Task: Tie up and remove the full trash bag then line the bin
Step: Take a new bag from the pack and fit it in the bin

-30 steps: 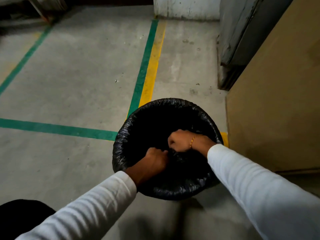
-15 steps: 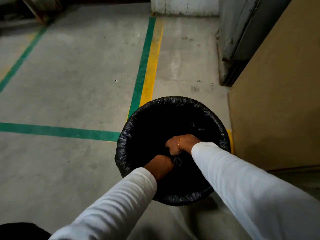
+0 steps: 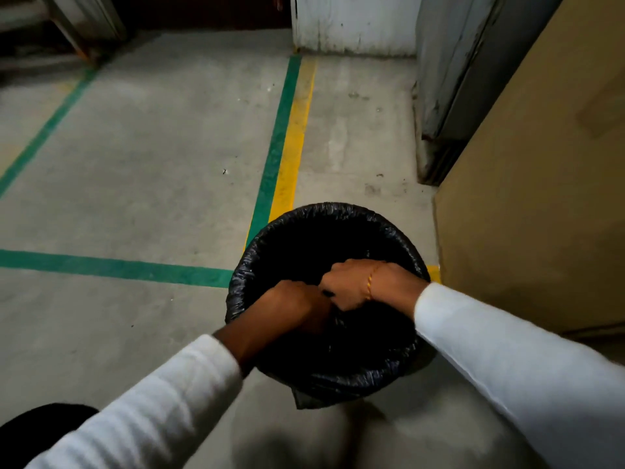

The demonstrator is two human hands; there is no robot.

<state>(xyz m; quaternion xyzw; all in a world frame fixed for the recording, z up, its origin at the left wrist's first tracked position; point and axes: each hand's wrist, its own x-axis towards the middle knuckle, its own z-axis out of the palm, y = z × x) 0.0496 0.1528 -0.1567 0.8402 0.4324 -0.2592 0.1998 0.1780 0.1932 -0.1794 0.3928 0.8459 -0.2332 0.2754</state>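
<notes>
Midway through tying: left hand [image 3: 297, 306] and right hand [image 3: 348, 286], fingers clamped on gathered trash bag [image 3: 338, 319] inside bin [image 3: 324, 211]; removal, relining remaining.

Concrete floor [image 3: 152, 164], green line [image 3: 111, 267], yellow line [image 3: 294, 137] (adjacent), cardboard panel [image 3: 541, 198] right.

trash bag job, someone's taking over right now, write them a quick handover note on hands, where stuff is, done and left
Left hand and right hand: both inside the bin, fingers curled on gathered black plastic at the middle.
Trash bag: in the bin, its edge folded over the rim. The bin stands on the concrete floor beside a brown panel.
Done: bag gathered, apparently mid-tie; no finished knot visible.
Left: finish the knot, lift the bag out, fit a new liner.
</notes>
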